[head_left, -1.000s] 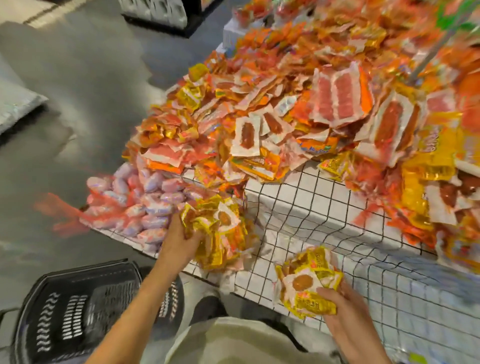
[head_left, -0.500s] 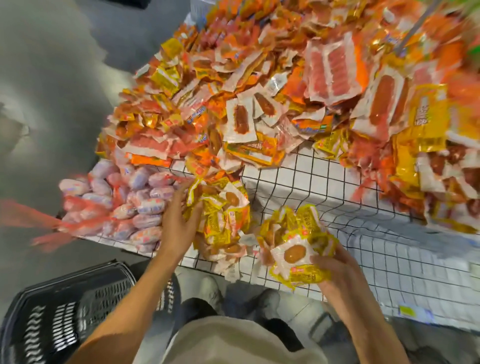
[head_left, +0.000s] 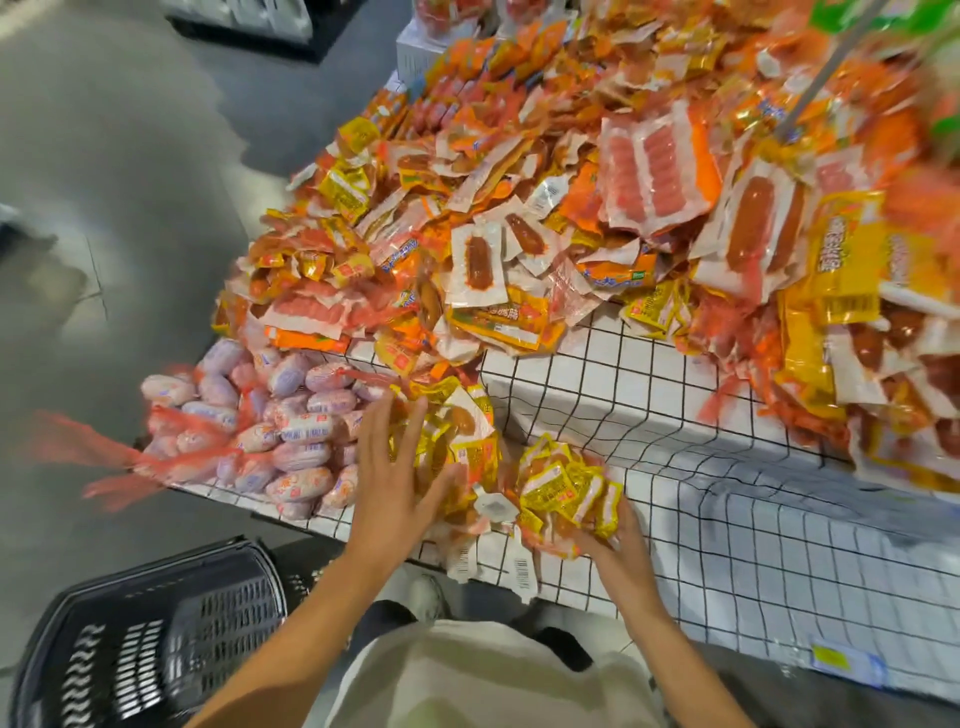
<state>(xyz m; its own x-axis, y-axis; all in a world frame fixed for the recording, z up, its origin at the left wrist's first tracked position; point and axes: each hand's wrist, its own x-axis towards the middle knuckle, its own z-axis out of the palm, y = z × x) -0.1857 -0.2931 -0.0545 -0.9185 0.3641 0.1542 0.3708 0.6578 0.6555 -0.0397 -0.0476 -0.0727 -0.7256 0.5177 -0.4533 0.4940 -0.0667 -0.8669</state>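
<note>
Desk heaped with packets: left hand spread on left bag, right hand gripping right bag; basket at 7 o'clock seemingly unfilled.

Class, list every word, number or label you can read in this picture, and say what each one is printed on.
No text is sharp enough to quote.
Big yellow packet: large characters, blurred.
Yellow packets held in the right hand: red labels, too small to read.
White tags: barcodes, digits too small to read.
Shelf label on the wire bin: blurred.
</note>
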